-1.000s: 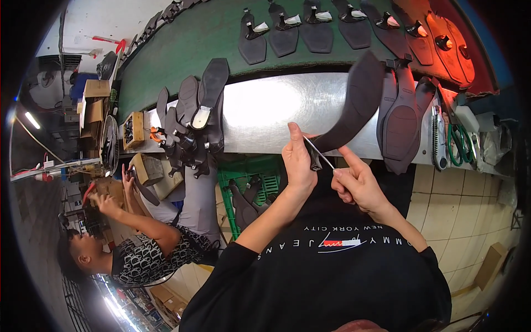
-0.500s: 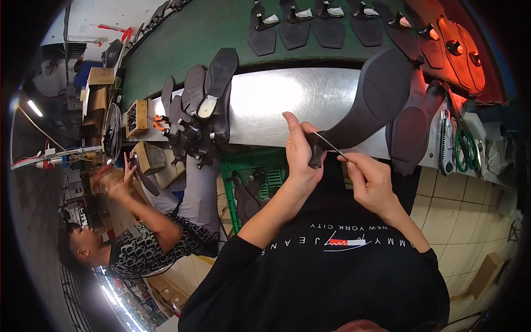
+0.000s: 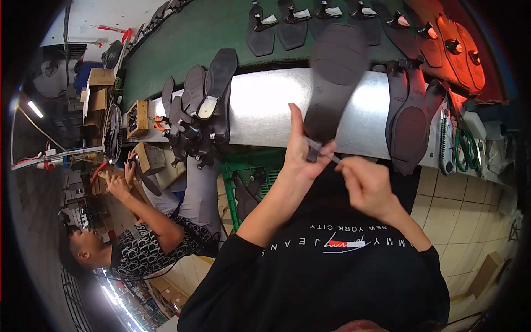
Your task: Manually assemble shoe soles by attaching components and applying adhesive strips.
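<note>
My left hand is closed around the heel end of a dark heeled shoe sole, its thumb sticking up beside it. The sole stands toe-away over the metal bench, its wide underside facing me. In my right hand is a thin metal rod-like tool, the fingers curled round its near end. The tool's far end reaches across the heel near my left fingers; motion smears it, so I cannot tell its exact tip.
A bare metal bench fronts a green work surface with a row of soles. Stacked heeled soles lie left. More soles, a cutter knife and green-handled scissors are right. A co-worker sits left, beside a green crate.
The heeled sole has swung left and turned more upright in my left hand. My right hand has shifted slightly with the tool. The co-worker's hands have moved.
</note>
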